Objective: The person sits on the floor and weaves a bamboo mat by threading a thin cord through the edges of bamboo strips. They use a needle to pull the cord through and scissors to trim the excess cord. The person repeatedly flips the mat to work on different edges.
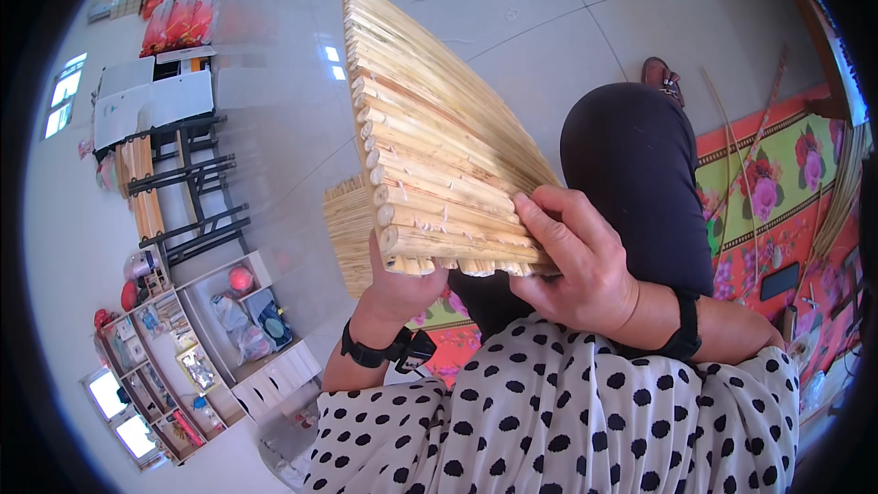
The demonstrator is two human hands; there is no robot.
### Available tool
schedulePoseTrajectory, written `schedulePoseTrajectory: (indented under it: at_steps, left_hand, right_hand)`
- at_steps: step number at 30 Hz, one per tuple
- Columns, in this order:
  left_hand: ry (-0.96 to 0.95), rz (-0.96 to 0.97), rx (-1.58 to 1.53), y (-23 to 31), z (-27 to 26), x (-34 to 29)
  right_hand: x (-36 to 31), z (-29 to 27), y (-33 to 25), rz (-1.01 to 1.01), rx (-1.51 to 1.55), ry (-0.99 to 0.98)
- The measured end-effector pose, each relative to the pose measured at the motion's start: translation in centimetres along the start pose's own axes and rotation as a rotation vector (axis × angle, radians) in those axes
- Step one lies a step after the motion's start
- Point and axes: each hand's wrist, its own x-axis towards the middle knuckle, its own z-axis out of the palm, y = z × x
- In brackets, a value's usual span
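1. Here's the reed mat [439, 151], right in front of me, raised above my lap, its row of cut ends facing left and its far tip pointing up and away.
2. My right hand [581, 256] has it by the right part of the near edge: thumb and fingers bent in close, stalks pressed between them.
3. My left hand [407, 293] is under the near left corner, supporting it; the mat covers most of the fingers, so I can't tell how tightly they close.
4. Just behind the cut ends, lower on the left, there's a second reed section [347, 229]; whether it joins the mat, I can't tell.
5. My dark-clad knee [636, 169] stands up just right of the mat, beyond the right hand, and hides part of the floor [512, 37].
6. Below both hands spreads my polka-dot garment [558, 402]; a black band [684, 327] circles my right wrist.
7. Out to the right: floral cloth [814, 142], a dark flat rectangle [779, 283] on it, and loose stalks [834, 210] near the edge.
8. Far left, well apart: black-legged furniture [187, 174] and a filled shelf unit [151, 375].
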Motion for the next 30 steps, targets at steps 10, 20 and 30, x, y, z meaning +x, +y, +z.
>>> schedulePoseTrajectory:
  at_steps: [10, 20, 30]
  left_hand:
    - [-0.001, 0.063, 0.154, -0.1, -0.2, -0.3]
    - [0.064, 0.155, 0.054, 1.5, 0.3, 2.0]
    - [0.076, 0.084, 0.118, 3.3, 1.2, 1.7]
  right_hand:
    - [0.3, 0.2, -0.1, -0.048, -0.034, 0.032]
    - [0.2, 0.0, 0.1, -0.054, -0.009, -0.003]
    - [0.2, 0.1, 0.1, -0.065, 0.015, -0.015]
